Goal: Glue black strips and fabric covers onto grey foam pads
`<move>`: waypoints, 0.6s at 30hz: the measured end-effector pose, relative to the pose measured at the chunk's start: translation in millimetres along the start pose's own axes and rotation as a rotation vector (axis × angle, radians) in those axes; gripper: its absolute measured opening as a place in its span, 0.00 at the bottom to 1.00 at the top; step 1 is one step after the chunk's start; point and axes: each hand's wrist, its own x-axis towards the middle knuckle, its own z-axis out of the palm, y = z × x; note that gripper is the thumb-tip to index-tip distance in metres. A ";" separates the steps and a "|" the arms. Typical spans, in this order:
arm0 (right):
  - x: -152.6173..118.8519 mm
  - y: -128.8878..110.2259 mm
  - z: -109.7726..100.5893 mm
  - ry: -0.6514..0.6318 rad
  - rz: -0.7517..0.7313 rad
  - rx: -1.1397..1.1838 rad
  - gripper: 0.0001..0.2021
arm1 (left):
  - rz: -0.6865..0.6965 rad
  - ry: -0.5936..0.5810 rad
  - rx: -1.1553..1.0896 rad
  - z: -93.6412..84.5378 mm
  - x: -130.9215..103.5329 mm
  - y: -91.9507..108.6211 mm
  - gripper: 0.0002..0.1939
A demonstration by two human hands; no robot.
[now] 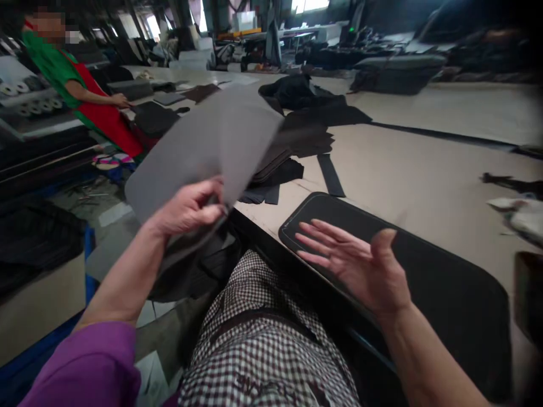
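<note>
My left hand [193,208] is closed on the near edge of a large grey sheet [182,147] with rounded corners. The sheet is lifted off the table, tilted and smeared by motion, and its exact material cannot be told. My right hand [354,263] is open, palm turned up, fingers stretched out and thumb apart, with nothing in it. Below it, a black panel [449,299] with rounded corners lies flat along the table's near edge. A thin pale line runs inside the panel's border. Whether my right hand touches the panel, I cannot tell.
Dark cut pieces [292,138] are stacked on the pale table [403,164], with a narrow dark strip [331,175] beside them. A crumpled black cloth [305,93] lies behind. At the far left stands a co-worker [85,85] in a red apron. Dark material [38,243] is piled at left.
</note>
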 end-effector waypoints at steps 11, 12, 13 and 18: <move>-25.7 20.4 -52.7 0.580 0.078 -0.494 0.24 | 0.140 -0.402 -0.338 194.0 -22.2 -36.1 0.04; -28.9 22.7 -53.9 0.587 0.077 -0.515 0.24 | 0.010 -0.234 -0.346 190.7 -39.0 -50.0 0.06; -31.5 23.9 -54.4 0.594 0.070 -0.534 0.24 | -0.147 -0.020 -0.319 187.3 -57.4 -65.3 0.08; -37.3 23.5 -53.9 0.578 0.042 -0.621 0.23 | -0.954 0.495 -0.401 188.5 -145.5 -135.7 0.35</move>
